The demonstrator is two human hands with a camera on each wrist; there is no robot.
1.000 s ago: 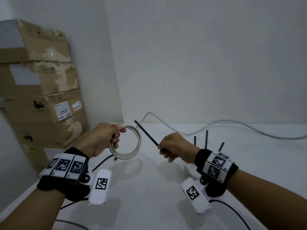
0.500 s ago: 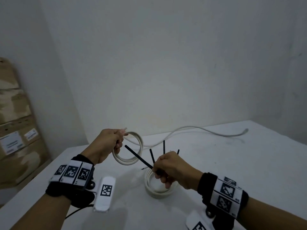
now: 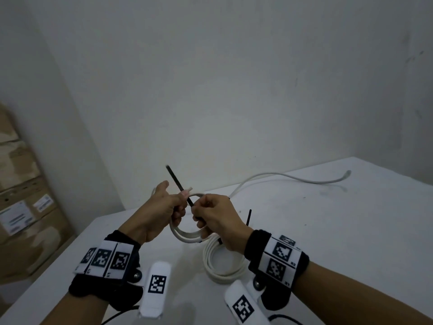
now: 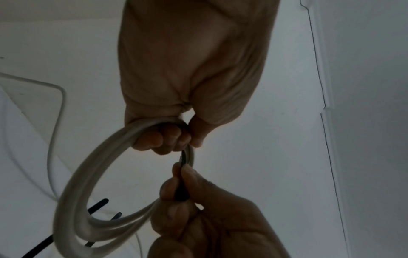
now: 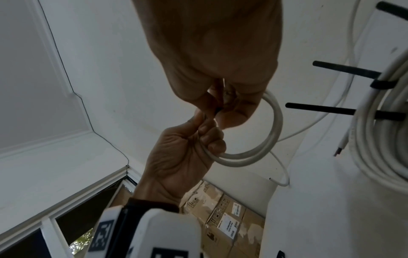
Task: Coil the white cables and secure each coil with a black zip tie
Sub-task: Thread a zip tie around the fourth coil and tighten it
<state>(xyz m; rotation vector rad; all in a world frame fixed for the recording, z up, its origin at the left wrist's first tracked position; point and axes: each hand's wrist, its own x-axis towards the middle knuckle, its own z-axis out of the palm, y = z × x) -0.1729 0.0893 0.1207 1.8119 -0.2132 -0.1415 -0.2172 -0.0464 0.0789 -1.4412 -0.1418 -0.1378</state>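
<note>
My left hand [image 3: 177, 208] grips a small coil of white cable [image 3: 187, 238] above the white table [image 3: 328, 242]. My right hand [image 3: 199, 208] pinches a black zip tie [image 3: 178, 184] and holds it against the coil's top strands, right beside my left fingers. The tie's free end sticks up and to the left. In the left wrist view the coil [image 4: 88, 174] hangs from my left hand's curled fingers [image 4: 167, 137], with the tie [image 4: 184, 158] touching it. A loose white cable [image 3: 281, 177] snakes across the far side of the table.
A larger white coil [image 3: 222, 266] lies on the table under my right wrist, with black zip ties [image 5: 344, 69] fastened on it and sticking out. Stacked cardboard boxes [image 3: 18, 195] stand left of the table. White walls close the back and right.
My right hand has lifted the zip tie up and left until it meets the coil in my left hand. The two hands, apart before, now touch at the coil.
</note>
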